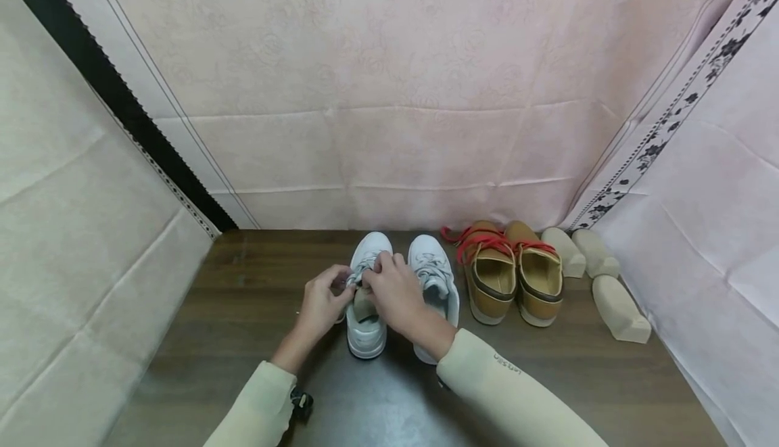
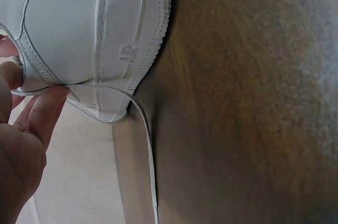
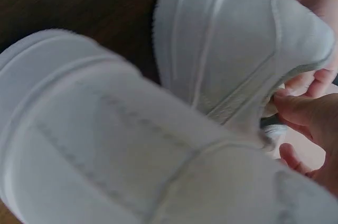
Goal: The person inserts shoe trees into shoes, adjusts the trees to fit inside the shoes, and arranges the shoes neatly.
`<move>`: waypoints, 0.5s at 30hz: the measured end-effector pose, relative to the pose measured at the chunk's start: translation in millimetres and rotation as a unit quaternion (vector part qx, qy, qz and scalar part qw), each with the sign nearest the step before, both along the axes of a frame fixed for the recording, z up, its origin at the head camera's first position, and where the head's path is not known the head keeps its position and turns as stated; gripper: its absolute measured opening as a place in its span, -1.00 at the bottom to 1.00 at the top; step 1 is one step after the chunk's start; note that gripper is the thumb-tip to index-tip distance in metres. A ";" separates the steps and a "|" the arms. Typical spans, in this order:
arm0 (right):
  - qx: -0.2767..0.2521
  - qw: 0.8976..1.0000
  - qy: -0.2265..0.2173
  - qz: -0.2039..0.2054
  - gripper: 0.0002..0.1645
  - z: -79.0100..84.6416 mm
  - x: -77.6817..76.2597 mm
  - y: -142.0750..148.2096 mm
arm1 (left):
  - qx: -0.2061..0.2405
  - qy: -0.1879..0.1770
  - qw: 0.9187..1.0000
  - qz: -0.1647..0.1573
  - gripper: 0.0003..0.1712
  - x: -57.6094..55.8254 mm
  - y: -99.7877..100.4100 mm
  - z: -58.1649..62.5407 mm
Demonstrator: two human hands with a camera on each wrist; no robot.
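Two white sneakers stand side by side, toes pointing away from me. Over the left sneaker [image 1: 367, 342], my left hand [image 1: 322, 298] pinches a white shoelace [image 2: 149, 152] at the lacing; its loose end trails onto the brown surface in the left wrist view. My right hand [image 1: 398, 295] reaches across from the other side with fingers bent, thumb and fingertips at the top of the greyish tongue [image 1: 364, 306]. In the right wrist view that thumb lies just inside the shoe's opening. The right sneaker [image 1: 429, 252] is laced and partly covered by my right wrist.
A pair of tan shoes [image 1: 487, 295] with red laces [image 1: 487, 241] stands right of the sneakers. Several cream shoe inserts [image 1: 621, 308] lie farther right. Cloth-covered walls [image 1: 389, 149] border the brown wooden surface [image 1: 201, 372] at the back and both sides.
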State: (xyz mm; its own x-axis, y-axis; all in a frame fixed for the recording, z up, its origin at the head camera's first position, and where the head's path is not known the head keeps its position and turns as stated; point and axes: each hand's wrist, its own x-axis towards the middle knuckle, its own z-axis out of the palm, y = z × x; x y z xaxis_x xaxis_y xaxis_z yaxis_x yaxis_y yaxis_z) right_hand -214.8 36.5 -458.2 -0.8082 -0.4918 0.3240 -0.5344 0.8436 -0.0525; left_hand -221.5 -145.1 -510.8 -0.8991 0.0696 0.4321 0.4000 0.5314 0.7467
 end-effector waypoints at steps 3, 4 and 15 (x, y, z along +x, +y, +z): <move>0.003 1.000 0.013 -0.004 -0.80 -4.3 -1.9 -1.1 | 0.001 0.002 1.000 -0.001 -0.74 0.2 -0.2 0.1; 0.004 1.000 0.017 -0.005 -0.80 -5.7 -2.7 -1.7 | 0.000 0.003 1.000 0.001 -0.73 0.2 -0.3 0.1; -0.080 0.991 -0.108 -0.009 -0.63 -0.7 -8.1 0.5 | -0.001 -0.017 1.000 0.004 -0.77 0.5 0.9 1.0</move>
State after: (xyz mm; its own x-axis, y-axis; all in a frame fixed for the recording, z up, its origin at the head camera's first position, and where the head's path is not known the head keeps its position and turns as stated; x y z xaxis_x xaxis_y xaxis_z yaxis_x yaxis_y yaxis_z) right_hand -222.8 37.0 -458.8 -0.8756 -0.4326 0.2146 -0.4805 0.8248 -0.2980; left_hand -221.0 -144.1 -509.8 -0.9138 0.0627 0.4013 0.3699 0.5362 0.7587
